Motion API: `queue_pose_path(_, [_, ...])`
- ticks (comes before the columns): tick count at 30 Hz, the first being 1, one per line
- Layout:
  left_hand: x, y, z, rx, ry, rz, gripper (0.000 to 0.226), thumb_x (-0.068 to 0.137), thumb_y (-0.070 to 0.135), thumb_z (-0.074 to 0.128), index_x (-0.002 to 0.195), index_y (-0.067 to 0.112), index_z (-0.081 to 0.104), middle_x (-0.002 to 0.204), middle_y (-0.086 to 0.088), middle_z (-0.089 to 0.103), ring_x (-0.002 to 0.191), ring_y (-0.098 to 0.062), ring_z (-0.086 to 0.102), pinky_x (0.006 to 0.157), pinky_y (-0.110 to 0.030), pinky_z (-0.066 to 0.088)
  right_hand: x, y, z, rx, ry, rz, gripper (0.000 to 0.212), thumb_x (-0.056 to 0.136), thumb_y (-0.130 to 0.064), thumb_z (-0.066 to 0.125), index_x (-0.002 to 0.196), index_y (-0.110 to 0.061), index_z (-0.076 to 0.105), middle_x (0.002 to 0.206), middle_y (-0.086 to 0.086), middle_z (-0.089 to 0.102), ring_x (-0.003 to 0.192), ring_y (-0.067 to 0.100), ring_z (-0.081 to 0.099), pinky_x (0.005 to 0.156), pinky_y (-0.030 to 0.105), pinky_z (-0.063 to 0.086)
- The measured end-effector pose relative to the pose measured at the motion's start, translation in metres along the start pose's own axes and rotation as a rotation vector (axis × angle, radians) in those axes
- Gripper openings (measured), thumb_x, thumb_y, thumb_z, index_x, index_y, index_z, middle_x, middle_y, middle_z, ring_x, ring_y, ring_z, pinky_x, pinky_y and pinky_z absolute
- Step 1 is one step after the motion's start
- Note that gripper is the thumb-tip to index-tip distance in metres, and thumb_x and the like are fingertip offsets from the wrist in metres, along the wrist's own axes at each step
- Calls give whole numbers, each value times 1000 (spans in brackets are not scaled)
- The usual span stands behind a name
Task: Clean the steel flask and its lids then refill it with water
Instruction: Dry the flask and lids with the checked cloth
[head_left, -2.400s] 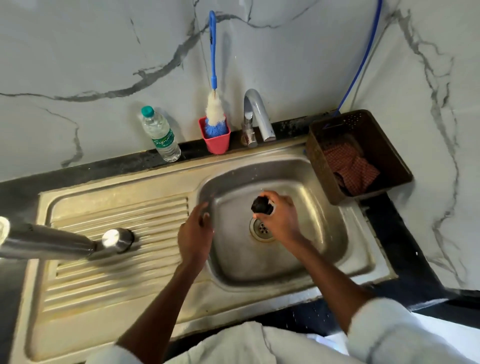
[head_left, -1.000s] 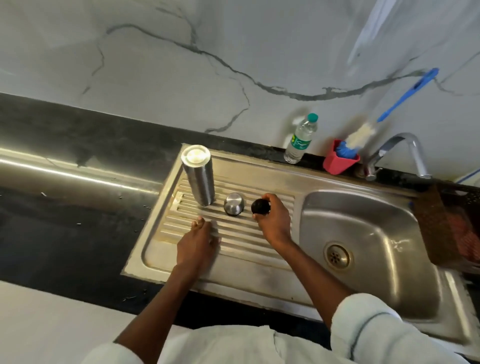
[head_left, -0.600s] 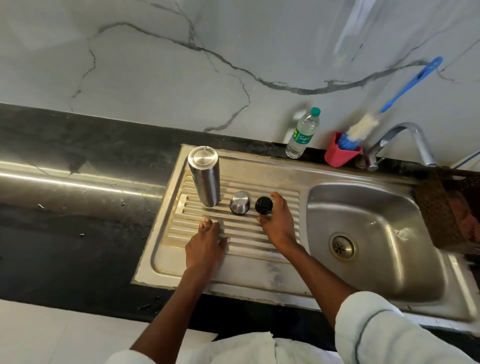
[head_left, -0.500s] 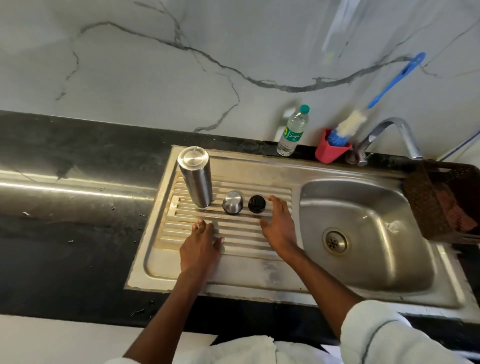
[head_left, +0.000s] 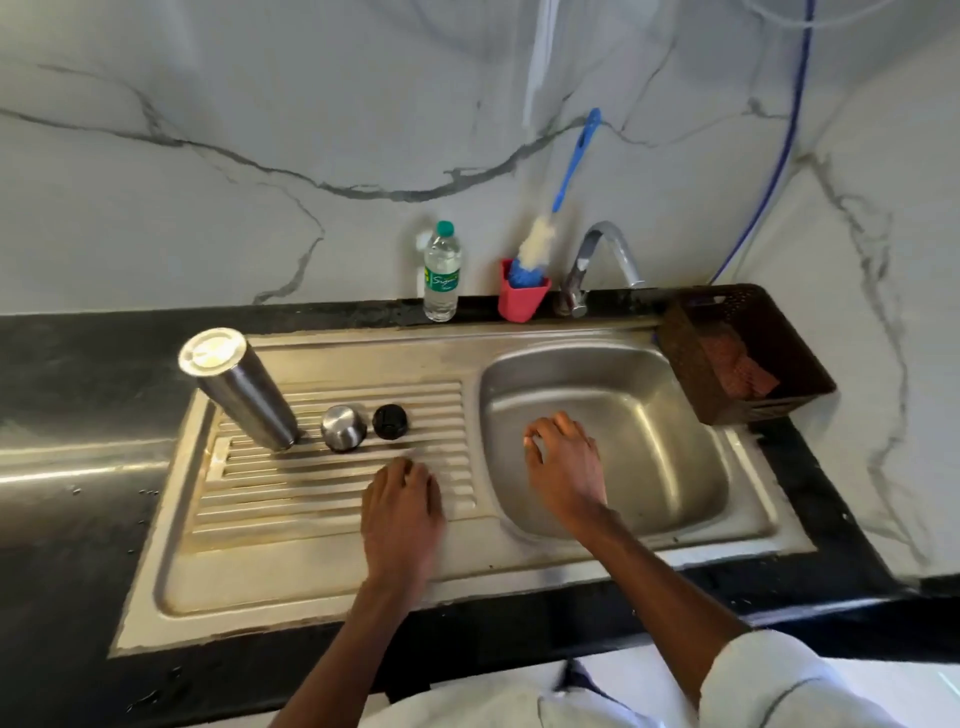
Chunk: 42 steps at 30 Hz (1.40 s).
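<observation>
The steel flask (head_left: 240, 389) stands upside down on the draining board (head_left: 322, 499), the steel cap (head_left: 343, 427) and black stopper (head_left: 390, 421) just beside it. The right hand (head_left: 563, 467) has let go of the stopper and now hangs empty over the sink (head_left: 670, 441), fingers loosely curled; the left hand (head_left: 402, 506) rests flat on the board. Washing looks done, refilling remains. The drain is hidden behind the right hand.
</observation>
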<state>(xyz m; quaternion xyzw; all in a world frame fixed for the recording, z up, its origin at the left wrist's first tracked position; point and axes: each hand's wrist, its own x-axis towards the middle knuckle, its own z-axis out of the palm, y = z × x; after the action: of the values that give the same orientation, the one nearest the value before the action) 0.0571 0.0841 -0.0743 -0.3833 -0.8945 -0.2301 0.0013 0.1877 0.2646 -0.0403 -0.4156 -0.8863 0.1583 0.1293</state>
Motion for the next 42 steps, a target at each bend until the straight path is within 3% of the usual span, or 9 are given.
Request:
queue_pose_path(3, [10, 44, 14, -19, -92, 93, 31, 91, 17, 63, 122, 19, 65, 122, -2, 60, 114, -26, 58, 98, -43, 50, -1, 29, -18, 11, -21, 26, 17, 95, -28, 59, 111, -27, 65, 116, -2, 60, 107, 22, 59, 89, 39, 47])
queue_pose_path(7, [12, 105, 32, -17, -136, 106, 23, 95, 19, 63, 117, 19, 69, 126, -1, 60, 121, -23, 57, 107, -41, 47, -5, 72, -48, 51, 1, 51, 17, 96, -27, 60, 112, -27, 67, 118, -3, 60, 108, 21, 59, 91, 38, 47])
queue_pose_path(10, [11, 147, 45, -66, -174, 83, 52, 90, 3, 67, 137, 24, 63, 142, 1, 55, 135, -22, 51, 117, -39, 41, -2, 106, -69, 99, 29, 84, 16, 93, -25, 63, 108, -29, 66, 115, -4, 60, 104, 21, 61, 88, 36, 50])
queue_pose_path(21, [66, 311, 97, -478, -369, -52, 40, 105, 30, 59, 145, 25, 59, 149, 5, 58, 137, -18, 52, 118, -32, 37, 78, 240, -156, 187, 187, 210, 11, 91, -16, 61, 97, -19, 69, 105, 6, 67, 98, 28, 64, 81, 37, 50])
queue_pose_path(28, [121, 390, 120, -585, -488, 53, 56, 104, 44, 57, 156, 32, 41, 136, -4, 66, 117, -24, 65, 95, -37, 52, 154, 294, -165, -3, -90, 356, 38, 89, -27, 61, 124, -14, 64, 119, 16, 67, 111, 37, 65, 89, 43, 55])
queue_pose_path(31, [135, 408, 131, -592, -515, 27, 46, 102, 26, 59, 147, 29, 48, 128, 4, 65, 114, -18, 65, 93, -36, 54, 173, 311, -151, -42, -262, 381, 57, 90, -44, 61, 137, -15, 48, 125, 16, 63, 113, 37, 63, 93, 46, 55])
queue_pose_path(34, [137, 414, 138, -579, -459, -35, 42, 99, 11, 60, 137, 28, 56, 112, 13, 62, 101, -12, 65, 72, -19, 48, 186, 324, -139, -66, -348, 406, 56, 95, -35, 56, 144, -13, 40, 129, 17, 60, 113, 36, 62, 93, 47, 55])
queue_pose_path(38, [135, 410, 143, -578, -421, -35, 45, 98, 12, 60, 139, 31, 56, 99, 25, 59, 85, 1, 59, 72, -16, 47, 199, 328, -131, -98, -325, 453, 61, 96, -26, 62, 147, -6, 37, 140, 22, 50, 124, 39, 55, 97, 47, 50])
queue_pose_path(42, [135, 406, 149, -621, -445, -50, 59, 97, 12, 63, 147, 39, 51, 107, 22, 67, 78, 12, 62, 65, 0, 46, 207, 326, -128, -94, -247, 488, 31, 102, -24, 52, 126, -7, 59, 124, 16, 63, 110, 33, 64, 80, 39, 51])
